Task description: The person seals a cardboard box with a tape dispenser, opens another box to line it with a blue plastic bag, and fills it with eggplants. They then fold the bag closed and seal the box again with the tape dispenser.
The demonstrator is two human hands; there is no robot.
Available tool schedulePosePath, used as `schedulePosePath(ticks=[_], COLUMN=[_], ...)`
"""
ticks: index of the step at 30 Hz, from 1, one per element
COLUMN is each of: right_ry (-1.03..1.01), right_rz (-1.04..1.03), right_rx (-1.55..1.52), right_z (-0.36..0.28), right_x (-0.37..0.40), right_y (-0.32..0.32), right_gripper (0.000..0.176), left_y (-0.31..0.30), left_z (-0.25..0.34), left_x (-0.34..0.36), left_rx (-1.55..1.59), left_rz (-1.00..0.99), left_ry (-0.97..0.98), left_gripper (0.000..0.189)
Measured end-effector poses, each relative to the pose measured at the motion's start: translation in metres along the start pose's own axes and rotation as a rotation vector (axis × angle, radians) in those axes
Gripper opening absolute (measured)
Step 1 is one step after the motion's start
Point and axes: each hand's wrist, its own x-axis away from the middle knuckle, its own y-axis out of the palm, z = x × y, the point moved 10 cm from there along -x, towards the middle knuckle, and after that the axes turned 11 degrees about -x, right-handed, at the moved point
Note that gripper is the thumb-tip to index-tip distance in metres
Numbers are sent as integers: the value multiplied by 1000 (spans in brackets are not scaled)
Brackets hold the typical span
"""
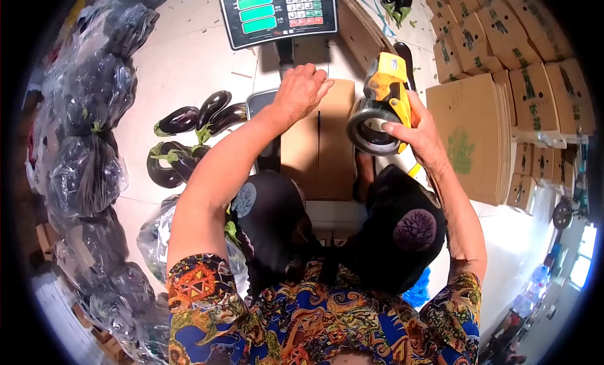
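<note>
A closed cardboard carton (336, 138) sits between my knees on the scale, its top flaps meeting along a middle seam. My left hand (302, 91) rests on the carton's far left part, fingers slightly bent, thumb apart, holding nothing. In my right hand (425, 135) is a yellow tape dispenser (387, 76), gripped with the thumb over its dark tape roll (370, 127). The dispenser is held up beside the carton's right edge. Whether tape reaches the carton cannot be seen.
Scale display (280, 16) stands beyond the carton. Loose eggplants (214, 110) lie on the floor at left, beside a row of plastic bags of eggplants (94, 94). Flattened cartons (469, 138) lean at right, before stacked boxes (497, 32). A cardboard panel (362, 25) stands behind the dispenser.
</note>
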Motion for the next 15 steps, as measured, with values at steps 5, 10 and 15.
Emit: schedulePosePath(ticks=[5,10,15], right_ry=[57,90,60], right_rz=[-5,-27,-49], right_rx=[-36,85,177], right_z=[-3,-7,-14], right_x=[-4,-9,0], right_y=[15,25,25], right_gripper=[66,71,71], left_y=[-37,-57,-76], left_z=[-8,-27,15], left_x=[4,21,24], left_rx=[256,797,1598], left_rz=[279,240,-203], left_ry=[-90,-381,-494], left_gripper=[26,32,39])
